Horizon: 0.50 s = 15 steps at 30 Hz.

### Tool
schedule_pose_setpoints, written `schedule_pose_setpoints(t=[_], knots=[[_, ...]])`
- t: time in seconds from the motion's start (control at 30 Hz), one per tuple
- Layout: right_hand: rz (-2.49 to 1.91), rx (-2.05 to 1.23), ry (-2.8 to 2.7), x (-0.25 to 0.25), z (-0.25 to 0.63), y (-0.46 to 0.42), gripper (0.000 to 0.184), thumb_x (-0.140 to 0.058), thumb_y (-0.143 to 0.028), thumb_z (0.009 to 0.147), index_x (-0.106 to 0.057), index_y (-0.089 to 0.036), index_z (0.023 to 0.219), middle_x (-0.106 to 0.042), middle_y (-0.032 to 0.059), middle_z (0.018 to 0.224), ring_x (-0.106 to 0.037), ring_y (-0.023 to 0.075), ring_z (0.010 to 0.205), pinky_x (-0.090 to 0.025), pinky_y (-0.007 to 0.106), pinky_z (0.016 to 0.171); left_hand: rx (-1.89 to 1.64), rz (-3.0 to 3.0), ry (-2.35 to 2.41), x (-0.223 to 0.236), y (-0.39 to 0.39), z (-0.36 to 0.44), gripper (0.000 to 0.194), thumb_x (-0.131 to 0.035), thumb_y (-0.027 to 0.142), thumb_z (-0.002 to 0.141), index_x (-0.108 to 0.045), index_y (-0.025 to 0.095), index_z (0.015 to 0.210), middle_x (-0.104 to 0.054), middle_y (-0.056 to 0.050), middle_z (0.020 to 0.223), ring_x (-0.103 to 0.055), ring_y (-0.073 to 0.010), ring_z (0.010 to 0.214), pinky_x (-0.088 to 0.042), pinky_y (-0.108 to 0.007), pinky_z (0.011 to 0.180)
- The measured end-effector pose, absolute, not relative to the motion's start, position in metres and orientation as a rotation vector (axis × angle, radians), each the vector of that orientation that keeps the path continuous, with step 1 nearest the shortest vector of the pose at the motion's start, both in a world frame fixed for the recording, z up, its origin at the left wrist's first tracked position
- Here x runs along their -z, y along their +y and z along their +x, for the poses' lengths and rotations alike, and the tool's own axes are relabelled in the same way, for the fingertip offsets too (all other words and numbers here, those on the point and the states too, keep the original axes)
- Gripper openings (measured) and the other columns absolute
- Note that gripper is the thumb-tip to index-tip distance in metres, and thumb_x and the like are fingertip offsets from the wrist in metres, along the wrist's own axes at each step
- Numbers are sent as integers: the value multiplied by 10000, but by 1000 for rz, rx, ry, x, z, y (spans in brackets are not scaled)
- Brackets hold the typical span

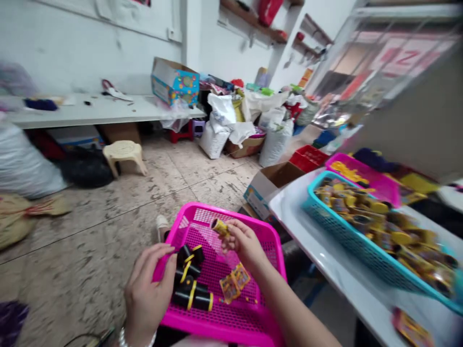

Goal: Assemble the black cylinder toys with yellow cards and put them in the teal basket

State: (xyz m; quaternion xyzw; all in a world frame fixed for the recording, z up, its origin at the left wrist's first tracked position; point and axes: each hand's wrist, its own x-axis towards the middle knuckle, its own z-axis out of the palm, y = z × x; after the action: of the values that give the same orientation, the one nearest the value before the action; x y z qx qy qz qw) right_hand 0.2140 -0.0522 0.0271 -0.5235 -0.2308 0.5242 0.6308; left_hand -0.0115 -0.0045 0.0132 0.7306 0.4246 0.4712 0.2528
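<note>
My right hand [246, 243] pinches a small yellow tube [219, 226] with a dark open end, holding it above a pink plastic basket [217, 330]. The fingers and thumb of my left hand [146, 286] close around the basket's left rim. Inside the basket, several black cylinders [184, 295] with yellow rims lie in a loose heap on the left. Printed orange-and-purple pieces [234, 283] rest on the mesh to the right, with a few tiny coloured bits near them.
On the white table [307, 226] at right stand a blue basket [347, 246] full of yellow tubes and a pink tray [392, 190] with yellow parts. A cardboard box [258, 193] is beside the table. Further off are a cream stool [125, 150], sacks [217, 137] and a long bench [119, 113].
</note>
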Motion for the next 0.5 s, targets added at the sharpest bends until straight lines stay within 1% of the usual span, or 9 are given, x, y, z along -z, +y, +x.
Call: schedule_pose_setpoints(t=[0.07,0.13,0.2,0.23,0.3,0.37,0.43,0.5], knots=[[-1203,-1253,-572,-31,210,-47,365,-723,-471,757,-546,-172,871,-649,10,675,-584,110,508,-498,225,489,-1360,2065,1194,-21,-2,-14,171,-593,225,874,-626,195,1040,-638,-84,1046,-601,-225,1006,-467,-367,938],[-1255,-1304,-693,-35,201,-43,349,-698,-479,784,-550,-169,845,-622,-5,642,-566,105,495,-492,228,495,-1330,2123,1169,-24,-3,-12,346,-634,223,850,-568,183,1188,-608,-116,1154,-562,-251,1108,-455,-401,981],[-1314,-1367,-868,-37,189,-42,321,-676,-463,808,-557,-166,844,-578,-30,595,-527,94,469,-457,217,478,-1223,2190,1047,-24,-6,-8,539,-681,244,818,-493,191,1321,-548,-138,1288,-483,-285,1234,-403,-450,1056],[-1331,-1393,-947,-38,183,-42,305,-667,-450,818,-557,-169,852,-553,-44,577,-506,88,459,-431,209,464,-1142,2205,971,-24,-8,-6,568,-683,249,819,-480,209,1348,-539,-131,1315,-466,-285,1257,-386,-454,1074],[-1347,-1413,-1041,-37,175,-44,279,-639,-436,842,-546,-180,902,-508,-66,554,-467,82,446,-387,197,444,-979,2154,851,-22,-10,-5,476,-649,252,852,-533,248,1314,-586,-98,1271,-510,-258,1210,-408,-417,1056],[-1340,-1408,-1076,-33,172,-47,270,-589,-434,873,-527,-196,984,-492,-69,565,-469,94,458,-389,204,443,-866,1996,823,-19,-9,-6,323,-612,259,883,-621,260,1206,-649,-74,1156,-576,-229,1098,-451,-368,987],[-1342,-1366,-1140,-27,171,-49,266,-545,-421,893,-519,-208,1050,-535,-39,630,-529,121,520,-445,233,485,-849,1742,884,-14,-3,-9,243,-644,290,865,-675,237,1101,-672,-74,1059,-605,-224,1003,-474,-343,909],[-1385,-1291,-1318,-20,167,-52,253,-547,-380,884,-541,-228,1087,-621,19,762,-620,163,653,-518,279,588,-902,1321,908,-11,9,-14,237,-696,340,825,-690,205,1019,-672,-71,933,-621,-202,852,-490,-308,772]])
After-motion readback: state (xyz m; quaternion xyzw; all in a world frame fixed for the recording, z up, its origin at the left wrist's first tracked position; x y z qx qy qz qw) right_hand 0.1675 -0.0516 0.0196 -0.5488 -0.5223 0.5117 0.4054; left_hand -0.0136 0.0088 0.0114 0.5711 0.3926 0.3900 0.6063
